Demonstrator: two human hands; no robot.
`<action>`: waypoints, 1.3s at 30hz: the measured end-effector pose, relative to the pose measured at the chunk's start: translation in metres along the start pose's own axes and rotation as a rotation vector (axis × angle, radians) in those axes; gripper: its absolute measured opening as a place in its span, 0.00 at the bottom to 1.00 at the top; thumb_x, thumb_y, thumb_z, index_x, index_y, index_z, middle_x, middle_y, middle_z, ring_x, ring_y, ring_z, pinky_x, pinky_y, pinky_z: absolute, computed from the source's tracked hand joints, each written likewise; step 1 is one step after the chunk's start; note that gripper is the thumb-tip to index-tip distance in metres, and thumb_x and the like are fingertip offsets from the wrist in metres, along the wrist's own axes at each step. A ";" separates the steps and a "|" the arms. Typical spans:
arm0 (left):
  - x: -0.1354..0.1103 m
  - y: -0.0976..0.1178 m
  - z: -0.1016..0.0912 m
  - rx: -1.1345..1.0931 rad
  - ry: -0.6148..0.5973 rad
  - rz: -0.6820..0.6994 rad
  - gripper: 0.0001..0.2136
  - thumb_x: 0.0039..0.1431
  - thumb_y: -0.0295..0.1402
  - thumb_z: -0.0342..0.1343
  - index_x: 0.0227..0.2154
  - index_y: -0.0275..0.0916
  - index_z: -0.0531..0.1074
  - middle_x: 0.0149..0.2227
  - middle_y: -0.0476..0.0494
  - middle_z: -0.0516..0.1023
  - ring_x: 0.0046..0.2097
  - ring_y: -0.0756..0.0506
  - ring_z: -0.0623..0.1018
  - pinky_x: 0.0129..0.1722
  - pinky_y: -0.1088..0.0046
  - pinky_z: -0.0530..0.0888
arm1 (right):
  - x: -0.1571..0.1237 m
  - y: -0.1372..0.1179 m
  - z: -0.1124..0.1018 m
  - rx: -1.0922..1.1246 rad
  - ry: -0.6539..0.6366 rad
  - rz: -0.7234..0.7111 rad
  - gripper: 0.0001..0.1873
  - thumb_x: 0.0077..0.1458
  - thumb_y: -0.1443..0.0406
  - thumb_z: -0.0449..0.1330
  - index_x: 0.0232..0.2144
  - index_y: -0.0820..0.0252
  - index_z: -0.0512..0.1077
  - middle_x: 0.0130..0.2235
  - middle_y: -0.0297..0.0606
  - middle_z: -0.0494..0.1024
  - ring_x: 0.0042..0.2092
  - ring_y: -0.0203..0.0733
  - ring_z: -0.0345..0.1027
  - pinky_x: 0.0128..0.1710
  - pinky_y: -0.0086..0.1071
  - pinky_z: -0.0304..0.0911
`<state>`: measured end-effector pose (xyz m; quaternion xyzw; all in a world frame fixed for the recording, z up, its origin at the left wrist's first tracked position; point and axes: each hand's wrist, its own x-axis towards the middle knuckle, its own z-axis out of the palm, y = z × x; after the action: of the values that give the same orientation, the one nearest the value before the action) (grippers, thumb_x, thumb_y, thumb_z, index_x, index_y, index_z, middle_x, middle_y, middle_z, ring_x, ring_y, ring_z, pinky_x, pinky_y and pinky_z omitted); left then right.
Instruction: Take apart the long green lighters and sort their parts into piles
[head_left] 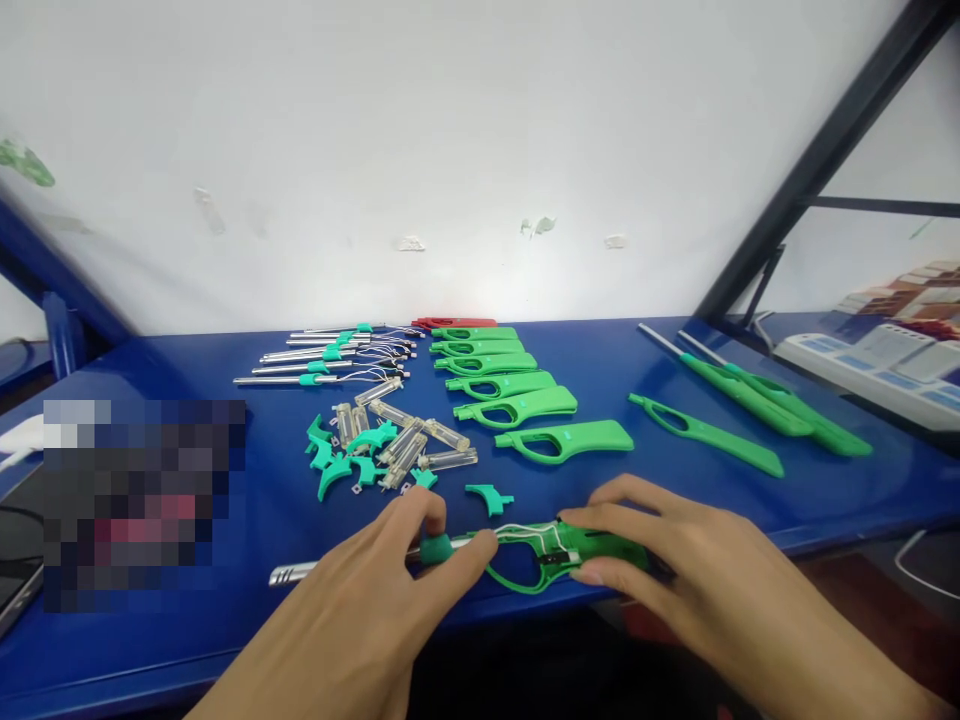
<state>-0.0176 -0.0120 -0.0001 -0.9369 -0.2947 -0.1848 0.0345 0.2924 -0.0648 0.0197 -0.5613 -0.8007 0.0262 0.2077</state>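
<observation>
A half-built green lighter [538, 556] lies near the front edge of the blue table [187, 360], its shell open with white wires showing and a metal tube sticking out to the left. My left hand [397, 580] pinches the tube at its teal collar. My right hand [660, 560] lies curled over the green handle and presses it down. A loose teal trigger [489, 496] lies just behind the lighter.
Behind lie a row of green handle shells [517, 395], metal tubes with teal collars [330, 360], clear gas tanks and teal triggers [390, 445]. Finished green lighters [757, 400] lie at the right. A blurred patch and a phone edge sit at the left.
</observation>
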 end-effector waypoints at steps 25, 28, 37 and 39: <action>-0.004 -0.006 -0.021 -0.059 0.031 0.025 0.42 0.55 0.17 0.50 0.71 0.57 0.67 0.50 0.40 0.78 0.33 0.48 0.80 0.34 0.80 0.82 | -0.017 -0.007 0.006 -0.411 0.265 -0.215 0.24 0.81 0.53 0.43 0.49 0.52 0.77 0.42 0.30 0.89 0.17 0.37 0.76 0.13 0.37 0.64; -0.011 -0.006 -0.022 -0.118 0.005 -0.018 0.41 0.59 0.17 0.50 0.71 0.62 0.65 0.53 0.42 0.77 0.38 0.48 0.82 0.40 0.79 0.82 | -0.021 -0.006 0.007 -0.413 0.279 -0.221 0.22 0.81 0.56 0.42 0.51 0.53 0.75 0.42 0.29 0.89 0.18 0.36 0.77 0.13 0.38 0.63; -0.013 -0.008 -0.031 -0.223 -0.024 -0.035 0.42 0.60 0.15 0.47 0.72 0.63 0.65 0.52 0.45 0.77 0.31 0.53 0.76 0.36 0.86 0.78 | -0.031 0.003 0.008 -0.439 0.300 -0.217 0.18 0.80 0.58 0.44 0.54 0.51 0.72 0.43 0.27 0.88 0.20 0.35 0.77 0.15 0.38 0.64; -0.010 -0.009 -0.035 -0.233 -0.025 -0.040 0.42 0.61 0.15 0.47 0.72 0.63 0.65 0.51 0.45 0.78 0.32 0.52 0.77 0.36 0.86 0.78 | -0.032 0.005 0.009 -0.459 0.310 -0.203 0.17 0.79 0.58 0.45 0.54 0.50 0.73 0.44 0.27 0.88 0.20 0.35 0.78 0.14 0.38 0.63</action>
<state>-0.0413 -0.0164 0.0283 -0.9308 -0.2902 -0.2066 -0.0821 0.3031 -0.0902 0.0008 -0.5079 -0.7965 -0.2626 0.1965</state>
